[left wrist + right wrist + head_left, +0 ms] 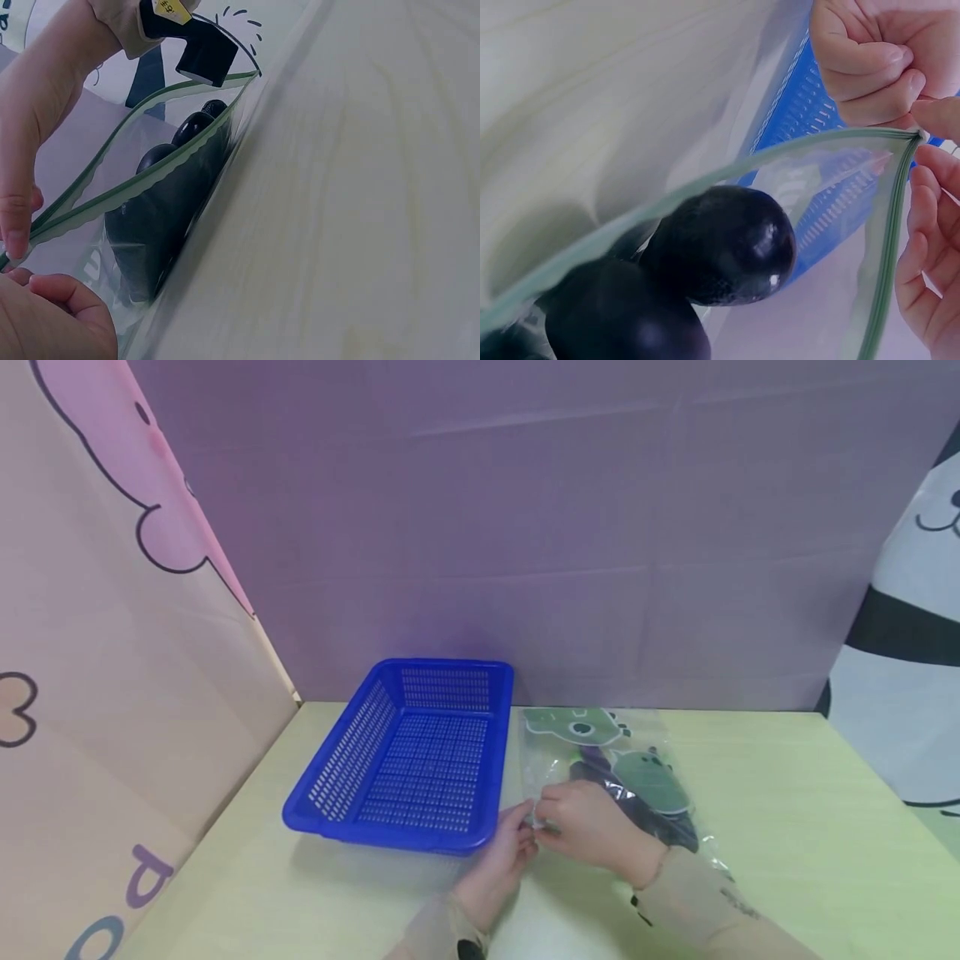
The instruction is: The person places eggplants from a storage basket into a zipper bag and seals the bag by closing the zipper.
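Observation:
A clear zip bag (551, 760) with green cartoon animal prints lies on the table, right of the blue basket. Inside it are several glossy, dark purple eggplants (731, 244). Its green-edged mouth (169, 169) gapes in both wrist views. At the bag's near left corner, my left hand (506, 852) pinches the end of the zip edge. My right hand (588, 822) pinches the same corner from the other side, fingertips close to the left hand's. What lies between the fingertips is mostly hidden.
The blue plastic basket (423, 772) stands left of the bag, close to my left hand, with nothing visible inside. Pale wood-patterned table surface (780, 827) extends to the right. A purple cloth wall (562, 568) rises behind, with printed cloths at both sides.

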`<state>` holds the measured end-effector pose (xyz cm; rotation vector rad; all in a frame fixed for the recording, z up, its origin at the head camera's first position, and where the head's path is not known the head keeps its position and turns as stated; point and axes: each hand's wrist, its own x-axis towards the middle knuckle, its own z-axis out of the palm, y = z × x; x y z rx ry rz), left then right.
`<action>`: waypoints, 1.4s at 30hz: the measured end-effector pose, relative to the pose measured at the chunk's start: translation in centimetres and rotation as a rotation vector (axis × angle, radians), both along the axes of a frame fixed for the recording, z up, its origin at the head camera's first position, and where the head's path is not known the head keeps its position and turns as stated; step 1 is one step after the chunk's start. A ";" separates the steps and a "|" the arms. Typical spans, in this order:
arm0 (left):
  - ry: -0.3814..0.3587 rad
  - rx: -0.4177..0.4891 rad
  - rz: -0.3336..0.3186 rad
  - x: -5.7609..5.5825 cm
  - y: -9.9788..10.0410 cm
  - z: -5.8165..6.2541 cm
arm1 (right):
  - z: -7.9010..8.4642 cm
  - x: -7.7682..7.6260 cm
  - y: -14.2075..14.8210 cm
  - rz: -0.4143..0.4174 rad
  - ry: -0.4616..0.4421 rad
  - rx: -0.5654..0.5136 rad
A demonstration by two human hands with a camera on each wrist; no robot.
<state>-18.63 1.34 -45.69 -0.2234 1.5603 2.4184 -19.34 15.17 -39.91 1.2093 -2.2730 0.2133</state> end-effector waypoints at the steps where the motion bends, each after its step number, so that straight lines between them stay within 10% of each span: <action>1: 0.001 -0.001 0.001 0.0 0.0 0.0 | 0.0 0.0 0.0 -0.004 -0.004 0.001; 42: 0.055 -0.013 0.025 0.0 0.1 -0.2 | -0.3 0.5 0.6 -0.121 -0.096 0.057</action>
